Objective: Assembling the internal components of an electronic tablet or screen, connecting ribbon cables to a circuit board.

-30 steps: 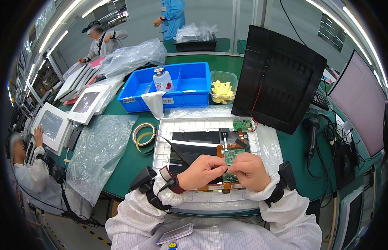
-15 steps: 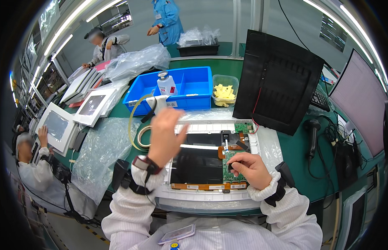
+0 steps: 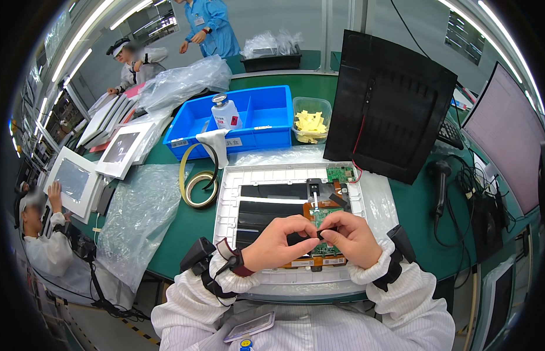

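Observation:
My left hand and my right hand meet fingertip to fingertip over the open display unit. Both pinch a small black piece, possibly tape; the fingers partly cover it. Below them lies the white frame of the unit, with black panels and green circuit boards inside. An orange flex strip runs beside the middle board. A thin red wire leads from the upper board to a black cover standing tilted behind.
Tape rolls lie left of the frame. Behind are a blue divided bin with a bottle and a clear tub of yellow pieces. A scanner, cables and a monitor stand right. Co-workers are at the left and back.
My left hand has come down and right from near the tape rolls to meet my right hand at the small black piece. My right hand has stayed nearly in place.

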`<state>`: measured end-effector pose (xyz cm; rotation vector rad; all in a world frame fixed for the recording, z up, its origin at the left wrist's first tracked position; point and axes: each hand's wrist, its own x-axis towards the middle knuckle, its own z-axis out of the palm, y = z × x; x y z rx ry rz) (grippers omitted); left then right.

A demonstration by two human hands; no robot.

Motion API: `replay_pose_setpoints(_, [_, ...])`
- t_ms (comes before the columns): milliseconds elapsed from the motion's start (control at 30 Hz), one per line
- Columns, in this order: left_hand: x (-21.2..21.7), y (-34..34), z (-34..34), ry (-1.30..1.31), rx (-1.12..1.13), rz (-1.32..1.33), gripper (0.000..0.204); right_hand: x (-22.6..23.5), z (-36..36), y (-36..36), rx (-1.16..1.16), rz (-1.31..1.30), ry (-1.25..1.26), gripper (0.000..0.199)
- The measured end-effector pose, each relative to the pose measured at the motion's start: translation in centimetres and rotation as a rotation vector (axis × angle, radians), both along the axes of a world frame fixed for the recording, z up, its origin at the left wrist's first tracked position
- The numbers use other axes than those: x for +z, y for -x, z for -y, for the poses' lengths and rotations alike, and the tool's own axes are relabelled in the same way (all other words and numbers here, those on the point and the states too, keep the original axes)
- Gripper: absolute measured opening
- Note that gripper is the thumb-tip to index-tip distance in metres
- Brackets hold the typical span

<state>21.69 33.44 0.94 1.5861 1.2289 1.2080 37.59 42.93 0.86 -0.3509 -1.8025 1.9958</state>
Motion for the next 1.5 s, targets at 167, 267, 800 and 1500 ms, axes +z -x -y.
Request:
replay_pose_setpoints(167, [-0.2, 0.3, 0.2, 0.129, 0.021, 0.076, 0.008, 0.6, 0.0, -0.2, -0.011, -0.048, 0.092, 0.013])
replay_pose_setpoints(267, [-0.3, 0.6, 0.4, 0.11, 0.052, 0.294, 0.01, 0.2, -1.3, -0.6, -0.002, 0.008, 0.221, 0.012])
replay_pose_setpoints(800, [-0.2, 0.7, 0.4, 0.1, 0.015, 0.376, 0.012, 1.0, -1.3, -0.7, 0.118, 0.115, 0.163, 0.01])
replay_pose_setpoints(1500, [0.1, -1.3, 0.0, -0.413, 0.347, -0.343, 0.012, -0.5, 0.0, -0.2, -0.098, 0.044, -0.073, 0.008])
